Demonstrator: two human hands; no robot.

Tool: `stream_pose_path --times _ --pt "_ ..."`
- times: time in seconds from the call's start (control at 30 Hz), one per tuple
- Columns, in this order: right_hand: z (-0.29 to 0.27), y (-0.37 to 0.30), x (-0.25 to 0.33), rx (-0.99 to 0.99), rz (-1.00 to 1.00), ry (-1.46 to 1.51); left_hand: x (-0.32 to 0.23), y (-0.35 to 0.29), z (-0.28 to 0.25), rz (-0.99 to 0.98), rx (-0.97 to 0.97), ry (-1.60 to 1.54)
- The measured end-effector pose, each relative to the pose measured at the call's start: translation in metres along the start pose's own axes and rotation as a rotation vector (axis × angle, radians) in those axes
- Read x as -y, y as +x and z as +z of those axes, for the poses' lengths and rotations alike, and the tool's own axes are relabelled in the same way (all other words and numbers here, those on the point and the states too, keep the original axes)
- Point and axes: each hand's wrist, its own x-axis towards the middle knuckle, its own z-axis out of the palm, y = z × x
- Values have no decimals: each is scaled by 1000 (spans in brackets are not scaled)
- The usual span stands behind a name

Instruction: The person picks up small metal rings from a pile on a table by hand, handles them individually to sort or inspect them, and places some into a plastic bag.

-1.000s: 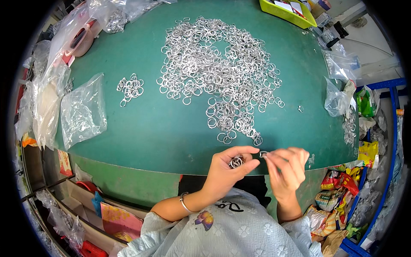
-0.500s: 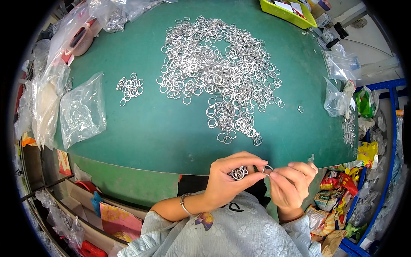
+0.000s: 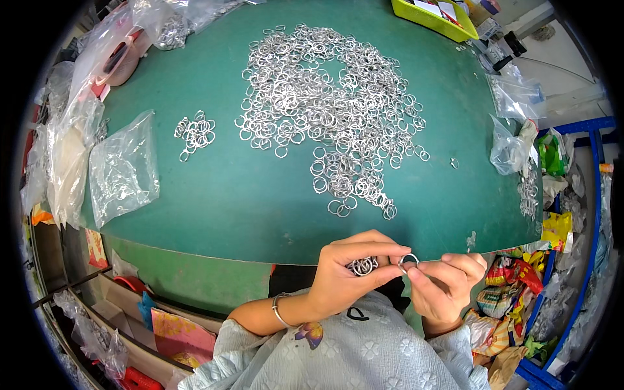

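My left hand [image 3: 354,263] is closed, with a bunch of silver metal rings [image 3: 362,265] in its curled fingers. Between its thumb and forefinger tips and those of my right hand [image 3: 445,289] sits a single silver ring [image 3: 409,262]. My right thumb and forefinger pinch that ring from the right side; the other right fingers are curled. Beyond my hands, a large heap of similar rings [image 3: 325,97] spreads over the green table [image 3: 214,214]. A smaller cluster of rings [image 3: 195,133] lies to the left, and a lone ring [image 3: 454,164] to the right.
A clear plastic bag [image 3: 123,169] lies on the left of the table. A pink basket [image 3: 123,65] stands behind it. At the far right is a yellow-green tray [image 3: 435,19]. Open drawers [image 3: 123,305] are at lower left; a blue rack [image 3: 552,273] with colourful packets is at right.
The single ring between my fingertips has turned to show its opening more fully. My right hand has shifted slightly right. The view has moved a little; the heap looks unchanged.
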Motion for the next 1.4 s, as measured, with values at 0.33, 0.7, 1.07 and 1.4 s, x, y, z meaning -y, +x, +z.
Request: stream_pose_path --times 0.33,0.7,1.07,1.4 --pt "12 -4 2 65 65 58 5 0 1 -72 7 -60" --pt "54 -19 -36 48 597 270 24 -5 -16 -354 -230 -705" --pt "60 -21 -36 24 550 171 25 -5 -14 -531 -258 -461" --pt "28 1 -10 40 220 236 19 1 2 -143 -146 86"
